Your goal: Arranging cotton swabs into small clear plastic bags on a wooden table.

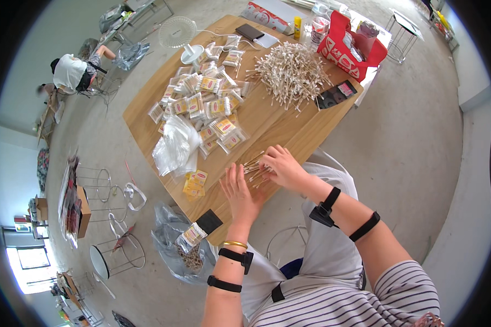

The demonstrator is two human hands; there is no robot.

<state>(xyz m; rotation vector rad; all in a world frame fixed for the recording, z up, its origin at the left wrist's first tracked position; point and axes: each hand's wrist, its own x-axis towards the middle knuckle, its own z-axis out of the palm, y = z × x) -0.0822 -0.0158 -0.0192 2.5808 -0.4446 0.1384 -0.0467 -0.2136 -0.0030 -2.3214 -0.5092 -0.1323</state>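
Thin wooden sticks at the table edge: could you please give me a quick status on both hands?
Left hand flat, open, beside small bundle of thin wooden sticks. Right hand gathering that bundle. Clear plastic bags lie left, apart.

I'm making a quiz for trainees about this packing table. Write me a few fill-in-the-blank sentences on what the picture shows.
1. Both hands, the left hand and the right hand, gather a small bunch of ____ near the table's near edge.
2. The big loose pile of sticks lies on the ____ table.
3. On the left wrist sits a ____-coloured bangle.
4. Beside the filled packets lies a heap of empty clear plastic ____.

Missing words: sticks; wooden; gold; bags
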